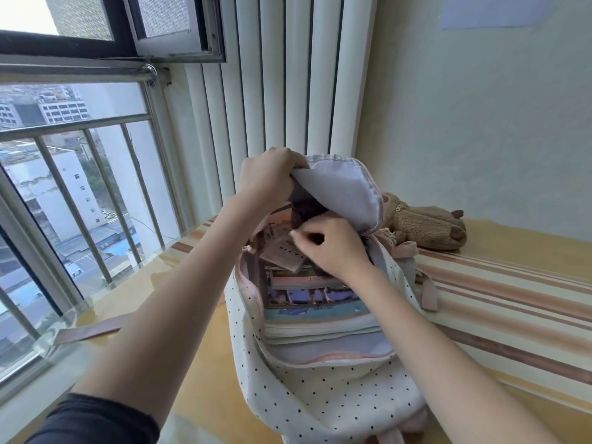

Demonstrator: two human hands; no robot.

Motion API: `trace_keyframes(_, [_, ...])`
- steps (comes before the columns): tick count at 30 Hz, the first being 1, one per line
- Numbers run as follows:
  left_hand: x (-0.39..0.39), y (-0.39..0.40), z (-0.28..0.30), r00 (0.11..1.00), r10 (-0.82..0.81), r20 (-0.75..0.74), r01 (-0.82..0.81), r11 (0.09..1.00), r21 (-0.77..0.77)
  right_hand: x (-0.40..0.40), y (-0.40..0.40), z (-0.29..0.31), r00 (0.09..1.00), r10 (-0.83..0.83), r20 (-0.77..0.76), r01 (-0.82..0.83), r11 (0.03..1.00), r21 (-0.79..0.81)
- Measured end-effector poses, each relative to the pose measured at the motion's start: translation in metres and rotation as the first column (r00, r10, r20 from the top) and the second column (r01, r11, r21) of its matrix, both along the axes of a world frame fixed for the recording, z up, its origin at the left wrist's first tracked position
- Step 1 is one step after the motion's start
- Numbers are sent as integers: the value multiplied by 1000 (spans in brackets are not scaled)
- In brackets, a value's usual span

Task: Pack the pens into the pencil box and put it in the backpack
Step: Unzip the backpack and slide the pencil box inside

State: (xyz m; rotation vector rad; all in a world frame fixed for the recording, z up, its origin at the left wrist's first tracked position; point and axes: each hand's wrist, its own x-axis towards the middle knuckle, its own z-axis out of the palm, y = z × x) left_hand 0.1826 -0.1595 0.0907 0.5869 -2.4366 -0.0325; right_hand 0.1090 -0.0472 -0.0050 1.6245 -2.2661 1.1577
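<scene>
The right hand (326, 248) was inside the mouth of the backpack (320, 395), its fingers curled and pinching a dark, flat-sided object that was mostly hidden under the hand and the flap; it may have been the pencil box, though too little of it showed to be sure. What could be seen of the object ran from the hand up and away toward the back of the bag, under the flap, so its long axis lay roughly front to back and tilted upward at the far end. The left hand (270, 177) gripped the edge of the backpack's flap (339, 193) and held it raised, with the pale lining facing the camera.

The backpack, white with small dark dots and pink trim, stood open on a yellow surface with pink and brown stripes (512, 302). Inside it, books (317, 302) with colourful covers were stacked against the near wall, and a small printed card lay tilted just left of the right hand.

A brown plush toy (429, 225) lay behind the bag to the right. A window with a metal railing (80, 193) stood at the left.
</scene>
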Motion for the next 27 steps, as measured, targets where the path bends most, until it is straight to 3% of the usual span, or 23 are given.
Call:
trace_keyframes(2, [3, 2, -1, 1000, -17, 8, 17, 1000, 14, -9, 9, 4, 990, -115, 78, 117, 993, -19])
trace_keyframes(5, [4, 7, -3, 999, -43, 23, 42, 999, 32, -21, 21, 3, 972, -194, 133, 120, 895, 430])
trace_keyframes(6, [3, 7, -3, 999, -35, 27, 34, 999, 24, -21, 23, 1, 977, -183, 113, 103, 861, 498])
trace_keyframes(8, [2, 7, -3, 999, -19, 34, 19, 1000, 19, -21, 25, -6, 980, -179, 84, 127, 897, 423])
trace_keyframes(11, [4, 6, -4, 998, -32, 45, 31, 999, 26, -12, 25, -5, 956, -269, 119, 249, 955, 162])
trace_keyframes(14, [4, 5, -7, 999, -33, 16, 33, 999, -8, -1, 15, 3, 956, -232, 178, 249, 965, -78])
trace_keyframes(19, [1, 6, -11, 997, -34, 65, 34, 999, -7, 7, -7, -8, 984, -165, 62, 154, 975, 160])
trace_keyframes(23, [4, 1, -20, 997, -45, 56, 42, 998, 49, -5, 5, -2, 968, -110, 226, 43, 959, 280])
trace_keyframes(25, [6, 5, -25, 997, -46, 60, 43, 997, 64, -9, 24, 4, 954, -199, 226, 157, 969, 193])
trace_keyframes(27, [9, 9, -32, 996, -51, 78, 45, 996, 78, -11, 43, 12, 898, -377, 225, 408, 906, -111])
